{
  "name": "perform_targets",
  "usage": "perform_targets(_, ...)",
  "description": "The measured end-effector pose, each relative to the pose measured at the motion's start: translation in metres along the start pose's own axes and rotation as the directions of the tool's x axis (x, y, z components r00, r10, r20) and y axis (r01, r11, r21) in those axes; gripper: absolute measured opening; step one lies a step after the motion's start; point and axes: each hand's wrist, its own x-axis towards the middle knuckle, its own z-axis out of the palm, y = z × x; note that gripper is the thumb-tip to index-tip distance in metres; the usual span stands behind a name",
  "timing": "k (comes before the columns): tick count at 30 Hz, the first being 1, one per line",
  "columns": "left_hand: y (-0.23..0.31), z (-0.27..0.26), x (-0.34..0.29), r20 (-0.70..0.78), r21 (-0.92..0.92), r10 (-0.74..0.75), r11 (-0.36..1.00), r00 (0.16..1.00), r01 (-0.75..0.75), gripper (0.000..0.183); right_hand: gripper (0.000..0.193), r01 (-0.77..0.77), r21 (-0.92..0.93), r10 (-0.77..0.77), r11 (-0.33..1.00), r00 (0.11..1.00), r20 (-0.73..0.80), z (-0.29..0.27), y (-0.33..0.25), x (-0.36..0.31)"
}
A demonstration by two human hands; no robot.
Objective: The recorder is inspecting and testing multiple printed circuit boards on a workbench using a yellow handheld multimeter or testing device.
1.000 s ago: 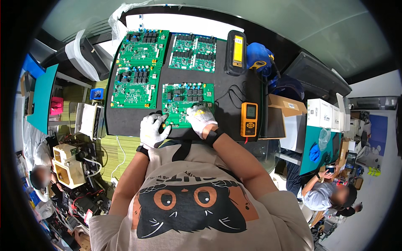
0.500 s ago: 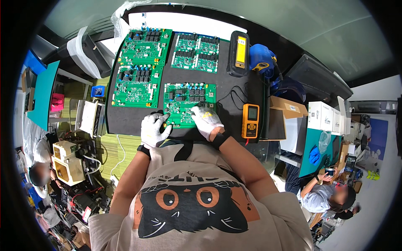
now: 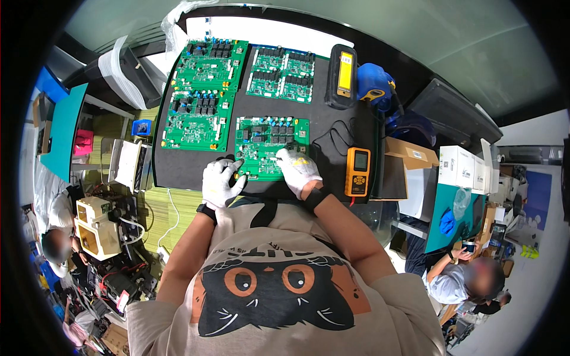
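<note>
A green circuit board (image 3: 265,140) lies flat on the dark mat, right in front of me. My left hand (image 3: 221,183), in a white glove, rests at its lower left corner. The thumb and forefinger there are apart, with their tips close to the board's edge. On the lower right part of the board is my right hand (image 3: 298,171), also gloved. Its fingers are bent together with the tips down on the components, and whatever they may hold is hidden. A yellow-orange handheld meter (image 3: 358,171) with a grey display lies right of my right hand.
Large green boards (image 3: 196,121) lie at the left, and a panel of smaller boards (image 3: 281,74) at the back. A black device with a yellow face (image 3: 342,77) and a blue tool (image 3: 375,86) stand back right. A black cable (image 3: 335,133) curls beside the meter. Cardboard (image 3: 409,153) adjoins the table.
The view has shifted slightly, so the table appears a little further right. Both hands keep nearly the same places at the board; the right fingertips have moved only slightly.
</note>
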Motion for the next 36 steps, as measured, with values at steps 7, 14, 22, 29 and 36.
perform_targets(7,0.002,-0.003,0.002,-0.019,0.000,0.012,1.000,1.000,-0.012,0.037,0.025,-0.079,0.074,0.085,0.994,0.994,-0.074,-0.008,0.006,-0.004)
perform_targets(14,0.002,-0.005,0.001,0.000,-0.031,-0.013,0.999,1.000,0.013,0.036,0.031,0.027,-0.020,-0.029,0.999,0.995,-0.097,-0.023,0.019,-0.013)
perform_targets(22,0.002,-0.006,0.001,0.013,-0.020,-0.011,1.000,1.000,0.011,0.035,0.030,-0.069,-0.054,0.068,0.996,0.997,-0.027,-0.014,0.013,-0.016)
perform_targets(29,0.003,-0.006,0.002,0.003,-0.015,-0.018,1.000,1.000,0.019,0.033,0.026,-0.113,-0.102,0.112,0.988,0.994,-0.018,-0.012,0.012,-0.013)
perform_targets(36,0.004,-0.007,0.003,-0.024,-0.042,-0.009,0.999,1.000,0.008,0.032,0.025,0.046,-0.082,-0.048,0.996,0.999,-0.022,-0.002,0.020,-0.016)
